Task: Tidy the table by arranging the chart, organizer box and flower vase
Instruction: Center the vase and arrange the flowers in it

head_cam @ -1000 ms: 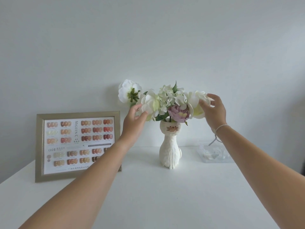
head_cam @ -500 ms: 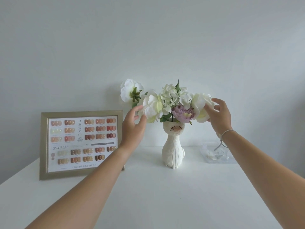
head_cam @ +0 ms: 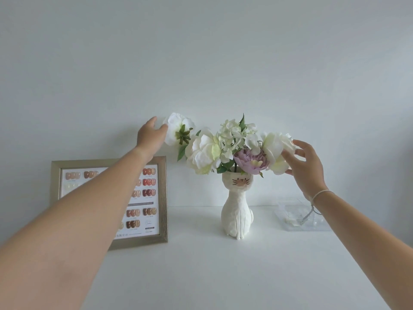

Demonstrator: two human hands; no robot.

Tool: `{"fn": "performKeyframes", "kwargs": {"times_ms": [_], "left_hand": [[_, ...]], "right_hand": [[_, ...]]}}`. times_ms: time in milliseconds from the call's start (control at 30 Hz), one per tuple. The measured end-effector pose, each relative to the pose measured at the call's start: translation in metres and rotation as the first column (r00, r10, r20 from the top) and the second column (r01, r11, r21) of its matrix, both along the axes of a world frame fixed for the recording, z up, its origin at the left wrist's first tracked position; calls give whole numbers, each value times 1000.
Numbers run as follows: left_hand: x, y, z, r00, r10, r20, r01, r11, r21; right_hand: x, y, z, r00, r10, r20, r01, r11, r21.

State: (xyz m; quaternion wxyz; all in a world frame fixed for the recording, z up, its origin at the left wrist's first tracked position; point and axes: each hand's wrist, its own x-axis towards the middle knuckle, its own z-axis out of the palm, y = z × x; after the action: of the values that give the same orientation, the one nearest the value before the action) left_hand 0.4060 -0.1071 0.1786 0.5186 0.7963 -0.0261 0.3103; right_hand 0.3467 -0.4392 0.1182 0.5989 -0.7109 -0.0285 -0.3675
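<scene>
A white cat-shaped flower vase (head_cam: 237, 211) stands mid-table against the wall, holding white flowers and one purple bloom (head_cam: 249, 161). My left hand (head_cam: 149, 134) reaches up to the far-left white flower (head_cam: 178, 129), its fingers touching the petals' left side. My right hand (head_cam: 306, 165) cups the rightmost white flower (head_cam: 275, 148) with spread fingers. The framed nail-colour chart (head_cam: 154, 198) leans on the wall at the left, partly hidden by my left forearm. The clear organizer box (head_cam: 297, 217) sits at the right, behind my right wrist.
The white table (head_cam: 223, 271) runs from the wall toward me. A plain pale wall (head_cam: 212, 63) stands right behind all three objects. A thin bracelet (head_cam: 319, 194) with a hanging cord circles my right wrist.
My left hand rose from the large white flower near the vase's left side to the upper-left flower. The right hand stayed at the rightmost flower. The camera view shifted slightly.
</scene>
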Motion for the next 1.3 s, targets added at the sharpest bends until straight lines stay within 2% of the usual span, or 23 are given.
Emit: {"fn": "performKeyframes", "kwargs": {"times_ms": [167,233,400,600,933,1100,1300], "left_hand": [[12,2,1,996,-64,-54,68,995,75],[14,-2,-1,997,-65,-41,66,997,39],[16,-12,-2,996,-66,66,71,994,-84],[8,-26,12,979,-132,157,134,991,-6],[-6,-70,25,938,-345,-31,337,891,305],[-11,-77,24,921,-363,-139,388,863,322],[-18,-71,24,929,-362,-73,367,881,300]], "right_hand": [[3,-2,-8,1000,24,20,-24,1000,18],[4,-3,-10,999,31,25,-32,999,28],[5,-1,-12,999,43,20,-44,998,51],[2,2,-6,998,53,27,-54,997,48],[0,6,-2,998,64,13,-64,997,41],[-1,3,-2,998,60,1,-60,998,31],[-2,-1,-1,999,43,-5,-43,999,4]]}}
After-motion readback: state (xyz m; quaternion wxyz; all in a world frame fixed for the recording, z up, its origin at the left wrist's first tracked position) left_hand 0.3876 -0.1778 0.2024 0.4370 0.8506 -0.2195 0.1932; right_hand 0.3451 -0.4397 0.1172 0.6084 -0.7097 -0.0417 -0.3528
